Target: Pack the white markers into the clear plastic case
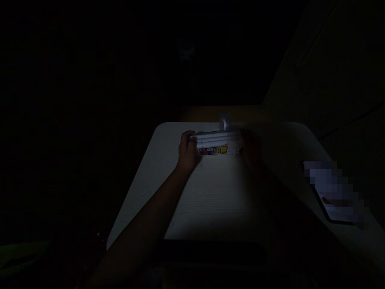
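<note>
Between my two hands is a clear pack of white pens (213, 140), held lengthwise above the table, its dark blue and yellow label facing me. My left hand (188, 150) is closed around the left end, the thumb near a small blue tip. My right hand (252, 147) is at the other end, closed on it as far as the deep shadow shows; its separate fingers are hard to make out. Just behind the pack's upper edge, a small clear object (224, 122) catches the light, too blurred to name.
The white table (204, 192) has rounded far corners and is dimly lit, with shadow over its right part. A phone (333, 196) with a lit, pixelated screen lies at the right. A thin cable (345, 122) runs beyond the right edge. Darkness hides most surroundings.
</note>
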A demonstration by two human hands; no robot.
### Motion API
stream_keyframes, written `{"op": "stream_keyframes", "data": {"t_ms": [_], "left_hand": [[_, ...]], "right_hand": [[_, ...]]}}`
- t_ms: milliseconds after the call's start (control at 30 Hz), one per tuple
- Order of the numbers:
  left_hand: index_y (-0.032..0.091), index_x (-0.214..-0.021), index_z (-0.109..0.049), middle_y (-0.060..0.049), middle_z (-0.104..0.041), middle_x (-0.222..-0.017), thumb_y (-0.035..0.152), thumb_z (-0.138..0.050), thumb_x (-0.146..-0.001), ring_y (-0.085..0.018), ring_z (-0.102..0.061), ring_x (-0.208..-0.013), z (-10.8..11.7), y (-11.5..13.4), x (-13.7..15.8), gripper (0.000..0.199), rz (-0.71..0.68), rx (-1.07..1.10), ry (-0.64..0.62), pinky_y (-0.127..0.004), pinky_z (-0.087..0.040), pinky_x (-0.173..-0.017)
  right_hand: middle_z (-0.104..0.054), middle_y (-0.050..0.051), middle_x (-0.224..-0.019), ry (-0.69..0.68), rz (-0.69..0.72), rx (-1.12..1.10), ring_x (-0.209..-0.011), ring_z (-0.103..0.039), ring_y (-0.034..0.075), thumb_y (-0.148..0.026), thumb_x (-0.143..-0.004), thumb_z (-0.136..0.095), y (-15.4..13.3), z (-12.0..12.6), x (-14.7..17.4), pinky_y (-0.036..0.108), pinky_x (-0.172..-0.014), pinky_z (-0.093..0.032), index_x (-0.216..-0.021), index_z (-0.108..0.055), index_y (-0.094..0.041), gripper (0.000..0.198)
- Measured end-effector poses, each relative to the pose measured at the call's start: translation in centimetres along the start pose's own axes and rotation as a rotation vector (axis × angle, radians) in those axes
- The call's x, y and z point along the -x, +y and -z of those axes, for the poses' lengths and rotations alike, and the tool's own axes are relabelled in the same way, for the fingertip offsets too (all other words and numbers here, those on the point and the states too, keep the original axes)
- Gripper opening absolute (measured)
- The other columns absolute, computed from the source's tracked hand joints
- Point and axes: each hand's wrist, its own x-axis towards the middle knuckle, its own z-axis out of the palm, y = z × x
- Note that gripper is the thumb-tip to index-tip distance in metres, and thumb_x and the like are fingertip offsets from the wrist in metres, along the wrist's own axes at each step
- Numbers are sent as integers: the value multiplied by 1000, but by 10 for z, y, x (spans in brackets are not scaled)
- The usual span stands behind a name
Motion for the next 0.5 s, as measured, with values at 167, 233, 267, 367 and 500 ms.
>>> {"op": "stream_keyframes", "data": {"t_ms": [167, 233, 267, 367, 500], "left_hand": [[24, -102, -51, 0, -54, -81, 35, -44, -84, -15, -50, -72, 0, -2, -1, 23, 14, 32, 17, -28, -42, -64], [24, -103, -51, -1, -56, -85, 34, -44, -84, -15, -51, -75, 0, -3, -1, 23, 0, 30, 25, -29, -42, -66], [24, -103, -52, -1, -56, -86, 34, -44, -84, -16, -51, -76, 1, -4, -1, 23, -5, 27, 29, -30, -43, -66], [25, -102, -52, -1, -55, -84, 32, -44, -84, -16, -51, -75, 1, -3, -1, 21, -16, 8, 35, -30, -42, -67], [25, -102, -51, 0, -54, -81, 33, -44, -84, -15, -50, -72, 2, -1, -1, 20, -11, -12, 37, -29, -41, -65]], "right_hand": [[-62, 5, -81, 8, -4, 31, -67, -53, 8, -40, -77, -49, -7, 0, 0, 19, -56, -40, -84, -66, -12, 33], [-59, 2, -72, 6, -41, -4, -57, -49, 7, -39, -74, -50, -9, 0, 0, 18, -50, -37, -82, -64, -13, 30], [-58, 1, -69, 6, -62, -20, -53, -46, 6, -39, -73, -51, -10, 0, 0, 18, -47, -35, -81, -63, -13, 29], [-55, -1, -64, 18, -91, -42, -49, -44, 6, -37, -72, -51, -11, 0, 1, 18, -44, -33, -79, -61, -14, 26], [-59, 2, -73, 72, -81, -55, -60, -51, 7, -33, -72, -53, -9, 1, 0, 18, -54, -40, -83, -63, -12, 25]]}}
